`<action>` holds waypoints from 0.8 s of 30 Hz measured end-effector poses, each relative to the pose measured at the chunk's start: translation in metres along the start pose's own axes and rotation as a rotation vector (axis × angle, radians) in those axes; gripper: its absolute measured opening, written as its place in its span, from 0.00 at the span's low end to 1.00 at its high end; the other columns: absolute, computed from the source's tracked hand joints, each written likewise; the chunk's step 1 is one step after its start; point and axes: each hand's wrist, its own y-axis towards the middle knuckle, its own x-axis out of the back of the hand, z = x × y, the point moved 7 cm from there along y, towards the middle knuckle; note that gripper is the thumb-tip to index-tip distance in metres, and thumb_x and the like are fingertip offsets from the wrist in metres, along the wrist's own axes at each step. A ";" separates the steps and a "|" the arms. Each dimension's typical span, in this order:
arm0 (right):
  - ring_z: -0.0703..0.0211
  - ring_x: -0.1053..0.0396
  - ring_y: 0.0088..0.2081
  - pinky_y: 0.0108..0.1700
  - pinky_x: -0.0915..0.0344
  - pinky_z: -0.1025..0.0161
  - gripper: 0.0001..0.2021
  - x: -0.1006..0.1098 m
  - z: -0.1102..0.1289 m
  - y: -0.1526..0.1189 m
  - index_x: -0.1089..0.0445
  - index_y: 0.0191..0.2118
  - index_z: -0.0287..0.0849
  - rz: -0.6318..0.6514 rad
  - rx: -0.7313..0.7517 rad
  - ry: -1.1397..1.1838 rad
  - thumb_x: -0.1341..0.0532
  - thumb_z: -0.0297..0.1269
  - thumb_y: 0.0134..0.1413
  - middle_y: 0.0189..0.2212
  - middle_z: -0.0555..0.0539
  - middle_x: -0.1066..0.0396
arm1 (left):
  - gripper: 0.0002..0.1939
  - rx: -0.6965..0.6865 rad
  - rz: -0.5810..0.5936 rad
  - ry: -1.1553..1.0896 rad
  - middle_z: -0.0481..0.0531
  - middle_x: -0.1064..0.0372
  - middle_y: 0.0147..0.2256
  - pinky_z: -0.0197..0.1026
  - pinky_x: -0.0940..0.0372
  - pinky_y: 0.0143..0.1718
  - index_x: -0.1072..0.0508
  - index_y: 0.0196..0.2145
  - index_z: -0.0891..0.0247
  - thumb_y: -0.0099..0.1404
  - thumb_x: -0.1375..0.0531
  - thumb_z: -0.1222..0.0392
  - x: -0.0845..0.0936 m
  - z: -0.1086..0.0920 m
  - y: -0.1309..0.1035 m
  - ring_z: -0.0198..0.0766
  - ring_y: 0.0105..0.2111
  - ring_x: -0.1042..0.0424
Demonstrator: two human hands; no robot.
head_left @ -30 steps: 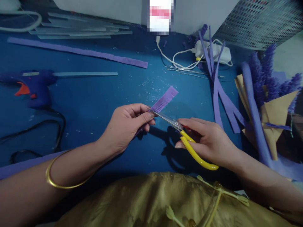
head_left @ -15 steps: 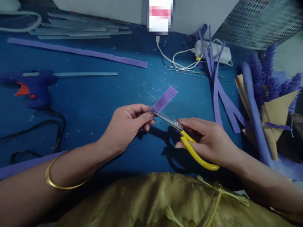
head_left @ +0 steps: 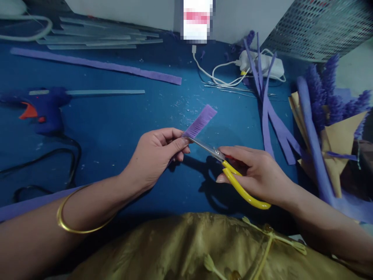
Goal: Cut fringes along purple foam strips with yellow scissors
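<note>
My left hand (head_left: 159, 155) pinches one end of a short purple felt strip (head_left: 201, 119) between thumb and fingers. Fine parallel slits run along one edge of the strip, and its free end points up and to the right. In my right hand (head_left: 256, 171) is a pair of scissors (head_left: 244, 194) with yellow handles. Their blades look closed or nearly so, with the tips at the strip's edge right beside my left thumb. My left fingers hide the held end of the strip.
A blue glue gun (head_left: 49, 105) with a glue stick lies left, its black cable (head_left: 72, 155) below. Behind are a long purple strip (head_left: 101, 64) and several glue sticks (head_left: 99, 37). Right are more purple strips (head_left: 266, 105), a power strip (head_left: 271, 64), wires (head_left: 230, 87) and a wrapped purple bouquet (head_left: 335, 116).
The free end of the felt strip has tipped slightly to the left. Both hands and the scissors have stayed almost in place.
</note>
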 end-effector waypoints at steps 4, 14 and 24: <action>0.60 0.35 0.26 0.29 0.41 0.62 0.23 0.001 0.002 0.000 0.25 0.48 0.38 -0.005 0.017 -0.026 0.36 0.54 0.58 0.28 0.48 0.29 | 0.03 0.001 0.002 -0.006 0.46 0.27 0.22 0.29 0.42 0.18 0.22 0.28 0.65 0.57 0.33 0.63 0.000 0.000 0.000 0.26 0.19 0.35; 0.61 0.34 0.28 0.30 0.39 0.63 0.26 -0.001 0.001 0.000 0.26 0.52 0.38 -0.030 0.024 -0.029 0.34 0.54 0.56 0.31 0.47 0.29 | 0.04 0.033 0.036 -0.028 0.47 0.27 0.22 0.29 0.43 0.18 0.23 0.27 0.65 0.56 0.32 0.63 -0.003 0.001 0.001 0.26 0.18 0.35; 0.60 0.35 0.27 0.29 0.40 0.62 0.24 0.000 0.001 -0.001 0.25 0.49 0.40 -0.010 0.018 -0.027 0.35 0.54 0.57 0.29 0.48 0.29 | 0.04 0.035 0.051 -0.023 0.46 0.27 0.22 0.28 0.42 0.19 0.23 0.26 0.65 0.55 0.32 0.64 -0.003 0.002 0.001 0.26 0.19 0.34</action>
